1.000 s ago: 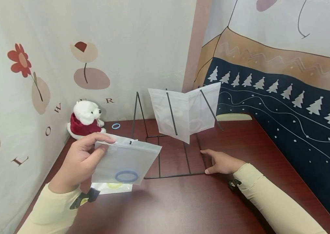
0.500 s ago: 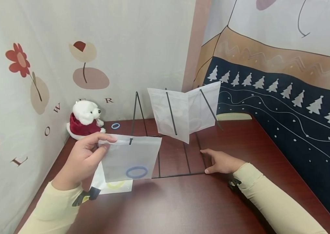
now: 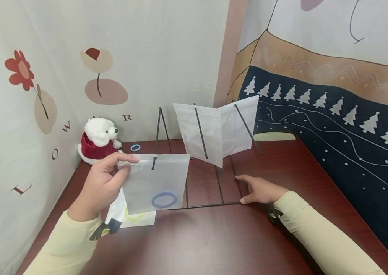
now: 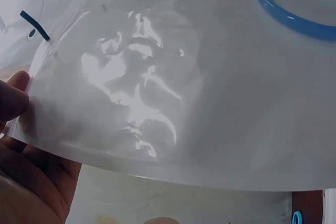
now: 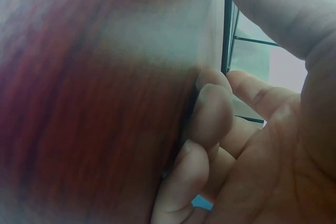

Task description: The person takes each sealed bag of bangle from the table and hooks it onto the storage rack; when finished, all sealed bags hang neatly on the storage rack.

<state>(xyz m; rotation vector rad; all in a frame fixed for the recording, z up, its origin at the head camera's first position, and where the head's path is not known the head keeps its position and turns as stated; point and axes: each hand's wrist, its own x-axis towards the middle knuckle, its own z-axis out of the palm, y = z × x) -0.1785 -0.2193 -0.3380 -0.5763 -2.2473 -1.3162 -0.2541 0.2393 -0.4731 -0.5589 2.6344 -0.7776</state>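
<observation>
My left hand (image 3: 102, 183) pinches the top left corner of a frosted zip bag (image 3: 142, 187) in the head view. Inside it lies a blue ring (image 3: 164, 199). A dark prong (image 3: 154, 163) of the black wire rack (image 3: 207, 205) pokes through the bag near its top edge. The left wrist view shows the bag (image 4: 220, 108) up close, with the fingers at its edge. My right hand (image 3: 262, 190) holds the rack's front right corner, thumb and index finger against the bars. In the right wrist view, its other fingers (image 5: 212, 116) lie curled beside the tabletop.
Two more white bags (image 3: 202, 133) hang on the rack's other prongs. Under the held bag, a flat bag with a yellow ring (image 3: 133, 217) lies on the brown table (image 3: 211, 244). A plush white bear (image 3: 99, 139) and a loose blue ring (image 3: 135, 147) are at the back left.
My left hand has moved the bag slightly right and away, levelling its top edge. More of the prong now sticks out through it. The right hand has stayed at the rack's corner.
</observation>
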